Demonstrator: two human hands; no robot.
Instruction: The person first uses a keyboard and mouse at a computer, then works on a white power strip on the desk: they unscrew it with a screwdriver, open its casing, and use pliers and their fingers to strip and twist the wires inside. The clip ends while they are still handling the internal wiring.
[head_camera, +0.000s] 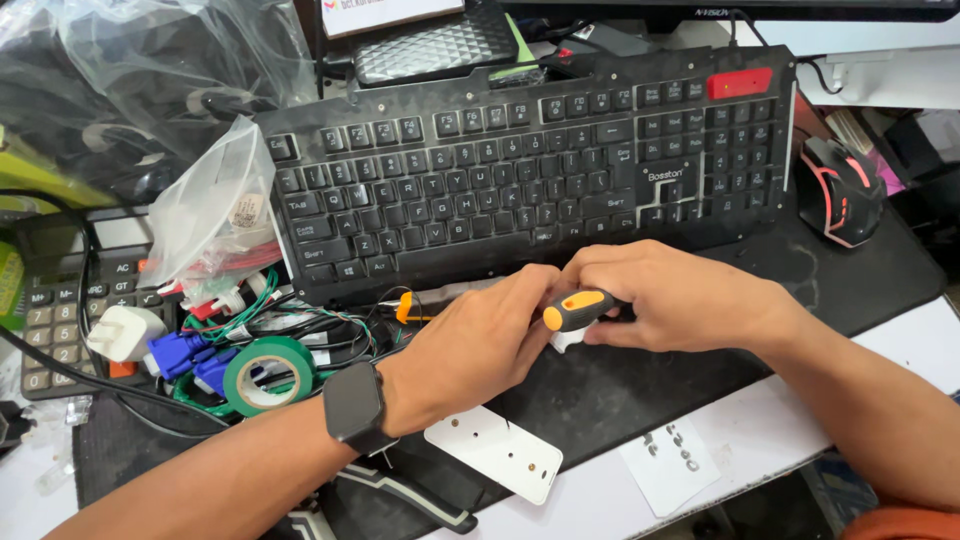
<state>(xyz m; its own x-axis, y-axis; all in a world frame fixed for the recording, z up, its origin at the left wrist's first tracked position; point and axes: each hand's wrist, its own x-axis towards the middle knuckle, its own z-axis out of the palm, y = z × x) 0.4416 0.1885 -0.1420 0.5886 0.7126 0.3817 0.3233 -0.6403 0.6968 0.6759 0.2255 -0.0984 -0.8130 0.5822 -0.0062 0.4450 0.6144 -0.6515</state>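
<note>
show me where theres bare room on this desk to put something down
Bare mat lies between the mouse and the right hand. White desk edge beside that forearm is open too. Left of the left hand, tape, plugs and wires crowd it.

I count two hands of mine, one keyboard (520, 165), one mouse (842, 190), one calculator (60, 310), one roll of green tape (268, 374), one screwdriver (580, 308), one white plate (495, 452), five small screws (675, 448).

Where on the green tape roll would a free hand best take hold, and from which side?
The tape roll lies nearly flat among cables, its hole facing up. Likely best from above: one finger in the hole, thumb on the outer rim at the near edge, where the mat is barer. The far side is crowded.
</note>
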